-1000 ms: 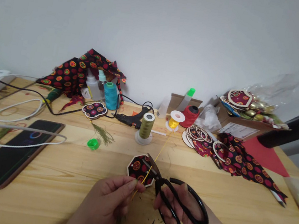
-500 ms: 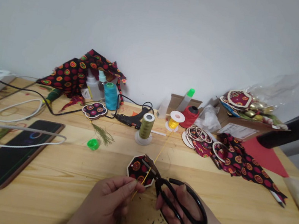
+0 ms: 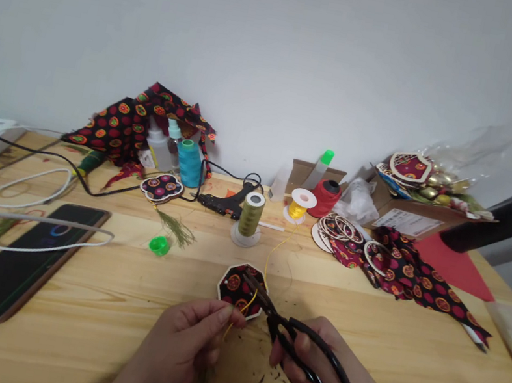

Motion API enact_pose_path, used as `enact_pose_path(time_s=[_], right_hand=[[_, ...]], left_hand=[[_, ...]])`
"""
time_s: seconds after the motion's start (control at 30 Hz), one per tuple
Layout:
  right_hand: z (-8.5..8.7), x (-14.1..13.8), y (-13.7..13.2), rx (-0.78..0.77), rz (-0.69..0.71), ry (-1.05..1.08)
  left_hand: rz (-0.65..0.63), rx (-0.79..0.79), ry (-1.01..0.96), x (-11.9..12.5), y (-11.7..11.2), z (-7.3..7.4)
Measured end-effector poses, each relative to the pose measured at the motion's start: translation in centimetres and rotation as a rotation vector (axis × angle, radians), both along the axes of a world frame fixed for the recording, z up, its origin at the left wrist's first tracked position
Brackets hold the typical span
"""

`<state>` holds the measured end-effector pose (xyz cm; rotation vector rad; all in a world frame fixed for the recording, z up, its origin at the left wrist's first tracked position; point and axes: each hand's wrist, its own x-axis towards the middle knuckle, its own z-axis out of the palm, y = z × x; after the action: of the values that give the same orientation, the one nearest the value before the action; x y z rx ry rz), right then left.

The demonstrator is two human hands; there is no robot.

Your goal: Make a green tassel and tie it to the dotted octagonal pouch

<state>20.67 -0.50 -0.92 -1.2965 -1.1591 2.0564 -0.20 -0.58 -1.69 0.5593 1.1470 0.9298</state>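
Observation:
Between the thumb and forefinger of my left hand (image 3: pixel 195 339) is pinched a length of yellow thread (image 3: pixel 247 305), its upper end beside the scissor blades. Black-handled scissors (image 3: pixel 277 321) rest in my right hand (image 3: pixel 313 360), fingers through the loops, blades closed and pointing up-left. Beneath the blades lies an eight-sided patterned fabric piece (image 3: pixel 236 287) with a pale wooden rim. Slack yellow thread also runs from the yellow spool (image 3: pixel 296 212) down to the blades. Below my left fingers something thin hangs, too dim to make out.
An olive thread cone (image 3: pixel 250 215), a hot glue gun (image 3: pixel 229 203) and a green cap (image 3: pixel 159 245) stand ahead. The phone (image 3: pixel 20 262) and a white cable (image 3: pixel 43 220) lie left. Wooden rings (image 3: pixel 343 229) and patterned cloth (image 3: pixel 428 281) are at right. Dark scraps dot the wood.
The scissors' handles have come together and the blades have closed. The yellow thread, taut from the spool before, now hangs slack and looks cut at the blades. My left hand has barely moved.

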Motion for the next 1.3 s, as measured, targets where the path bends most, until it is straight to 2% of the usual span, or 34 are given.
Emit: enact_pose_path(time_s=[0.1,0.17,0.2,0.3,0.4,0.47,0.53,0.6,0.7,0.83,0.93,1.13,1.3], right_hand=[[1.7,1.8,-0.6,0.275,0.045,-0.446],[2.5,4.0,-1.1,0.484,0.014,-0.831],[2.6,5.3,-1.3,0.534,0.004,-0.984],[2.0,9.3,-1.7,0.545,-0.020,-1.285],[0.6,12.2,-2.1,0.597,0.005,-1.402],[-0.2,12.9,-2.4,0.740,-0.010,-1.441],[-0.4,12.0,-2.5,0.978,-0.095,-1.443],[0.1,9.6,-2.3,1.220,-0.223,-1.346],[1.2,4.5,-1.6,1.421,-0.260,-0.984],[1.8,-0.6,-0.3,1.656,-0.154,-0.800],[1.7,-1.8,0.1,1.711,-0.067,-0.804],[2.2,-1.9,-0.4,1.732,0.137,-0.882],[2.1,-1.7,-0.6,1.715,0.181,-0.878]], left_hand=[[0.014,0.001,0.002,-0.2,0.1,0.3],[0.025,0.004,-0.001,-0.2,0.2,0.6],[0.029,0.005,-0.002,-0.2,0.2,0.6],[0.012,0.011,-0.023,0.0,0.4,0.7],[-0.022,0.019,-0.041,0.4,0.4,0.6],[-0.047,0.026,-0.038,0.7,0.4,0.5],[-0.069,0.032,-0.039,1.0,0.4,0.5],[-0.086,0.033,-0.045,1.2,0.3,0.5],[-0.111,0.029,-0.036,1.6,0.1,0.7],[-0.135,0.013,-0.031,1.6,-0.3,1.0],[-0.153,0.013,-0.021,1.4,-0.4,1.1],[-0.245,0.066,0.073,1.3,-0.5,0.6],[-0.319,0.087,0.177,1.5,-0.6,0.7]])
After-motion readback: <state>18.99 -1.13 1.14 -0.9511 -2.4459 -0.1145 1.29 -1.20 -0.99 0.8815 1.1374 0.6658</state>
